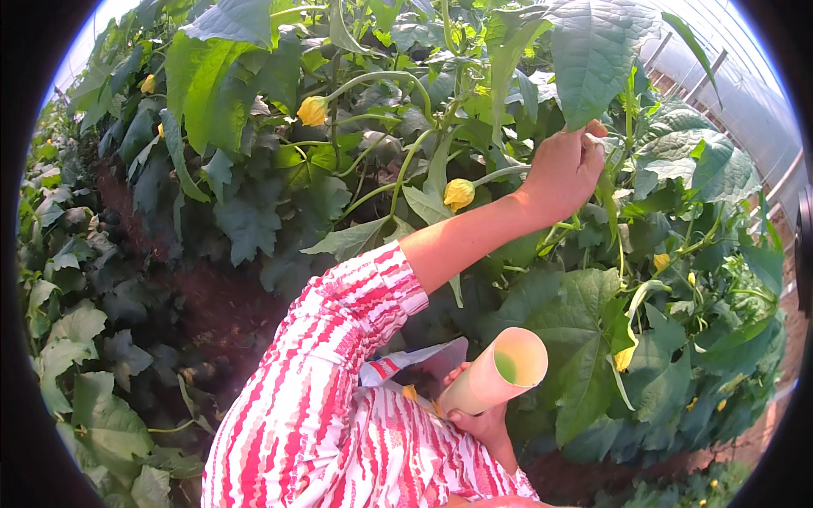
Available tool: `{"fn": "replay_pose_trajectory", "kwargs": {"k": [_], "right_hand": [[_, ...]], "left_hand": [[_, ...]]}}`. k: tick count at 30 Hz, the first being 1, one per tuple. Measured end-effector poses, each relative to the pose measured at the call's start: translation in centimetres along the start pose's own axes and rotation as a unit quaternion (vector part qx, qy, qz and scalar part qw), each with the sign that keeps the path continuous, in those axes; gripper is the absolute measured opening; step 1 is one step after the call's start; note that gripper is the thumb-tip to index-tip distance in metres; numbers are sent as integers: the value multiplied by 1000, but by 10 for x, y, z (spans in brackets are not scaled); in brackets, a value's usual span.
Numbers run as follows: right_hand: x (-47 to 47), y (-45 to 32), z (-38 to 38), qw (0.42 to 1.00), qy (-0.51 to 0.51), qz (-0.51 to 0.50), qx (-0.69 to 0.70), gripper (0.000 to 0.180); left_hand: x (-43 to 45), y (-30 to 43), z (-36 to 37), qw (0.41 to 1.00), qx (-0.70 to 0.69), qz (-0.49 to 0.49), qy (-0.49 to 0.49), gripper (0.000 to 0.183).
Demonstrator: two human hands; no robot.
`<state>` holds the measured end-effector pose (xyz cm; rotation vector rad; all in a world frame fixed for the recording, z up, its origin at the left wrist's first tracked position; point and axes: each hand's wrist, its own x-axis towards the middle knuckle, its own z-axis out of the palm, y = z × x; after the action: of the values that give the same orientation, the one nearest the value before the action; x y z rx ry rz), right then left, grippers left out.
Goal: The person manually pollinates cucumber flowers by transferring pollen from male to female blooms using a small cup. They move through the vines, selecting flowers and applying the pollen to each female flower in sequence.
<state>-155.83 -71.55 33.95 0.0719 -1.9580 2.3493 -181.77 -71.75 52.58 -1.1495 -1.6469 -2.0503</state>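
Note:
My left hand (565, 168) reaches up and right into the vines, its fingers curled together beside the tip of a large green leaf (594, 63). What lies between those fingers is hidden. Under my left wrist, a closed yellow flower (458, 193) sits on the end of a slender young gourd (502, 173). My right hand (486, 422) is wrapped around a pale, tall plastic cup (473, 384), tilted with its mouth to the upper right. Something green shows inside it. Behind the cup are a printed plastic bag (413, 362) and some yellow petals (409, 392).
Another yellow flower (312, 111) hangs at upper left on a curved green stem. At right, a young gourd (635, 301) bears a yellow flower (624, 357). Broad leaves (571, 324) crowd around both arms. Bare soil (216, 311) lies left; greenhouse plastic sheeting (756, 101) rises at right.

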Motion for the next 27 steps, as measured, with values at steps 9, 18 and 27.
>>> {"fn": "replay_pose_trajectory", "kwargs": {"k": [9, 18, 27], "right_hand": [[8, -6, 10, 1000, -6, -19, 5, 79], [37, 4, 8, 996, -67, -48, -29, 79], [58, 28, -16, 987, -147, -24, -58, 82]], "left_hand": [[-121, 20, -72, 977, -95, -171, -88, 24], [-291, -42, -94, 626, 147, -552, -532, 29], [-257, 1, -149, 807, 65, -484, -333, 58]]}}
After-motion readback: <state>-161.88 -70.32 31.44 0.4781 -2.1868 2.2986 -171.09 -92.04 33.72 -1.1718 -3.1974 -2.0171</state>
